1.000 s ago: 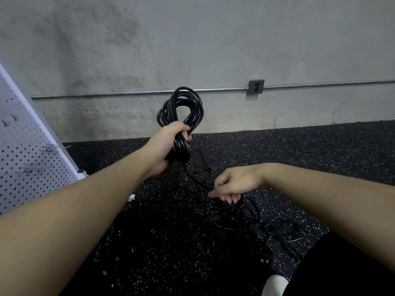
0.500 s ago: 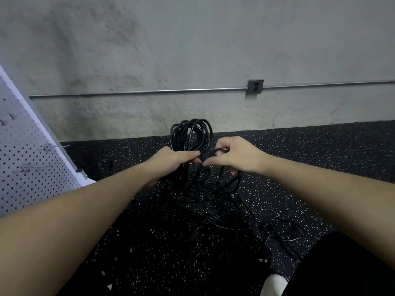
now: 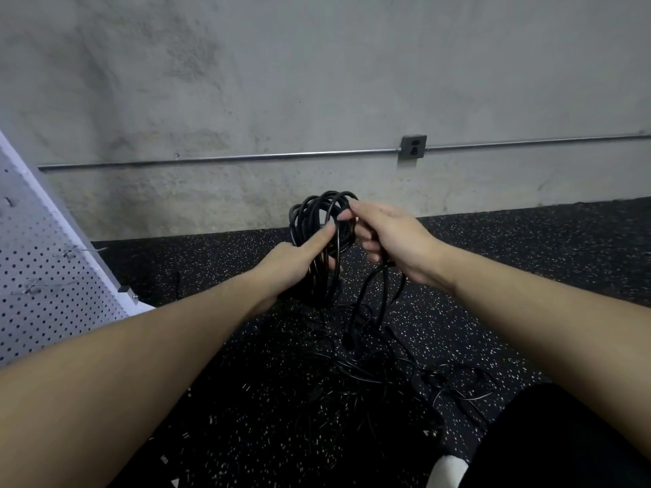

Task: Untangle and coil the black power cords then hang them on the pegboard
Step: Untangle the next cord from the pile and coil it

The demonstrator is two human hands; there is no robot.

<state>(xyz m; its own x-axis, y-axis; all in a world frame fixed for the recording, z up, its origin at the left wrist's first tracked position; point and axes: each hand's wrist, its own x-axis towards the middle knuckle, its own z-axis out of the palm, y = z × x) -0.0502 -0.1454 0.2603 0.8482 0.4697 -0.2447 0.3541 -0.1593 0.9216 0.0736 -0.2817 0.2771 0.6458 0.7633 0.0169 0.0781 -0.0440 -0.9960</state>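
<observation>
The left hand has its fingers clamped round the coil, held upright above the tangle on the floor, so the right hand, fingers pinching the cord, can lay another loop. Pegboard waits left of the coil.

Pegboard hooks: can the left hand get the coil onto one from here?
Probably, the way looks free: the pegboard stands close beside the left hand, but the coil trails cord into the floor tangle.

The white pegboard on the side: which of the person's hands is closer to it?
Left. The left hand, gripping the coiled cord, is on the side of the pegboard. The right hand, pinching a loop of the same coil, lies beyond it, farther from the board.
</observation>
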